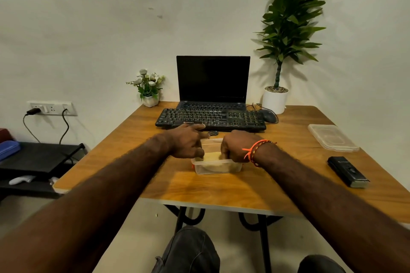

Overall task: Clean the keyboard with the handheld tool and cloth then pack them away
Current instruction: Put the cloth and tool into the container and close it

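Observation:
A clear plastic container (pixel 216 167) stands on the wooden table (pixel 221 188) in front of me, with a yellow cloth (pixel 211 157) inside it. My left hand (pixel 187 141) reaches into the container's left side, its index finger stretched forward and the other fingers curled down onto the cloth. My right hand (pixel 236 145) is curled, knuckles up, and its fingers press into the cloth on the right side. The black keyboard (pixel 210 118) lies just beyond the container. The black handheld tool (pixel 347 172) lies on the table at the right, away from both hands.
The container's clear lid (pixel 332 137) lies at the right rear of the table. An open laptop (pixel 213 80) stands behind the keyboard, with a mouse (pixel 269 115), a tall potted plant (pixel 276 98) and a small flower pot (pixel 150 99) around it. A low black shelf (pixel 40 157) stands left of the table.

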